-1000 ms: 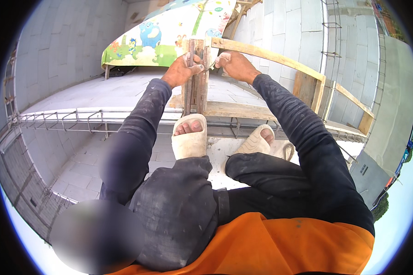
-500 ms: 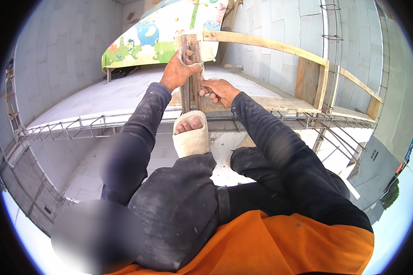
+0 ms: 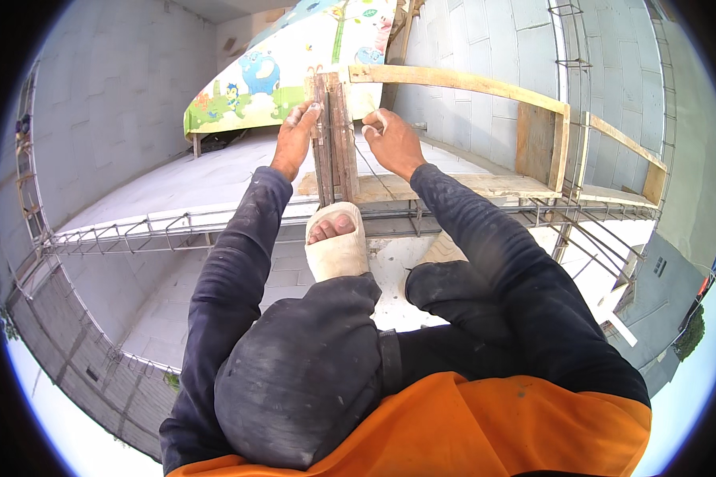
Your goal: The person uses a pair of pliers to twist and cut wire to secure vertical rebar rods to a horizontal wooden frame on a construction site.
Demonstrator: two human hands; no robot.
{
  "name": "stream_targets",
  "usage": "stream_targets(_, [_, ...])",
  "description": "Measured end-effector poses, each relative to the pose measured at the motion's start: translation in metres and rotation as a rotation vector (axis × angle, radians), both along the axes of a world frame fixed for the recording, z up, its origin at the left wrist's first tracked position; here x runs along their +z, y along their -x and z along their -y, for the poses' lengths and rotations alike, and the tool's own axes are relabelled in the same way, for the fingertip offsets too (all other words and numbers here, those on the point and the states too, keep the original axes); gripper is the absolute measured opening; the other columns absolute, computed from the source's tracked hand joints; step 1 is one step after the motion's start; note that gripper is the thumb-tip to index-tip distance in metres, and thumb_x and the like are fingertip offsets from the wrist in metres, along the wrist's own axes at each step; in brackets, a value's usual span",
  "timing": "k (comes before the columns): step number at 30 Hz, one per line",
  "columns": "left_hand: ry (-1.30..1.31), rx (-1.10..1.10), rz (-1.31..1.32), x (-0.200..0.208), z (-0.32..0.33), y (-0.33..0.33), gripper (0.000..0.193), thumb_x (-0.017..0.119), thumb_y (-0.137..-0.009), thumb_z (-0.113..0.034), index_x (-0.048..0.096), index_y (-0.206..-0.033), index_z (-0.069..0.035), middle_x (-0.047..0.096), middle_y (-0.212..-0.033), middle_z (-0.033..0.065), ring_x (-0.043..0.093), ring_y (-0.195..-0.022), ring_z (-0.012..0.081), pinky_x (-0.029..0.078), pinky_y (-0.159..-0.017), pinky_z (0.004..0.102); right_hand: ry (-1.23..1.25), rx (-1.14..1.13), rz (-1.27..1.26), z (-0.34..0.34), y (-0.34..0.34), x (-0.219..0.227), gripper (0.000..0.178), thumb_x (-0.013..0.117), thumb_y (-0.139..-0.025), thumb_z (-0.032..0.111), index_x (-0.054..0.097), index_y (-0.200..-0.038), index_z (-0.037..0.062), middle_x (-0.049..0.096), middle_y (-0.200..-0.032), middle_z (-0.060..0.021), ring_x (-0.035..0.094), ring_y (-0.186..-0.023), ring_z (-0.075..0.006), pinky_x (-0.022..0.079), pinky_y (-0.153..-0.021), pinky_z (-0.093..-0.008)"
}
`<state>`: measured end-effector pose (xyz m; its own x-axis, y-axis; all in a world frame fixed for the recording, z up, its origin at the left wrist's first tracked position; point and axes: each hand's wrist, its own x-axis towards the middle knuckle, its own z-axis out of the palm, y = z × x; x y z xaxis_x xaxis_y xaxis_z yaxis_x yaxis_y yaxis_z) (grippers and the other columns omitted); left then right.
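A pair of narrow, weathered brown wooden boards (image 3: 336, 155) stands in front of me, a dark gap with thin rods between them. At their left edge is my left hand (image 3: 294, 143), its fingers drawn together and the tips against the wood. Just right of the boards, my right hand (image 3: 396, 145) is apart from them, thumb and fingers pinched; what they hold is too small to make out. A thin wire (image 3: 371, 171) slants from the boards down below my right hand. My foot in a pale slipper (image 3: 338, 254) rests at the boards' lower end.
Steel rebar cages (image 3: 147, 232) run across both sides. To the right is a timber frame (image 3: 453, 77) with a plank (image 3: 485, 186) along its bottom. A colourful printed sheet (image 3: 258, 75) hangs beyond the boards. Grey block walls (image 3: 119, 95) surround a lower level.
My right hand has come off the boards and moved up and right. My left hand has slid from across the boards to their left edge. The slanting wire now shows.
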<state>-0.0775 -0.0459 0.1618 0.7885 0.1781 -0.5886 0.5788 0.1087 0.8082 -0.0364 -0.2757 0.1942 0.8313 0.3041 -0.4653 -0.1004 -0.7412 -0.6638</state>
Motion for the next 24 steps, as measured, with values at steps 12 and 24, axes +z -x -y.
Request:
stream_targets(12, [0.091,-0.057,-0.081,0.017,-0.014,-0.041,0.047,0.052,-0.109,-0.036,0.068,-0.137,-0.002,0.075,-0.125,0.0105,0.063,-0.118,0.0198,0.044,-0.109,0.0355,0.471,0.448,0.072,-0.033,-0.126,-0.015,0.067,0.055,-0.103,0.062,0.054,-0.157,0.0236,0.056,-0.157,-0.0117,0.044,-0.151,-0.0345,0.019,-0.126,-0.0693])
stream_targets(24, [-0.191,-0.281,-0.076,0.029,-0.009,-0.053,0.042,0.05,-0.111,-0.032,0.075,-0.118,0.0,0.081,-0.101,0.0069,0.065,-0.099,0.0151,0.048,-0.1,0.0312,0.484,0.427,-0.038,-0.043,-0.134,-0.016,0.069,0.057,-0.099,0.068,0.053,-0.158,0.0325,0.071,-0.138,-0.0081,0.057,-0.14,-0.0332,0.015,-0.125,-0.075])
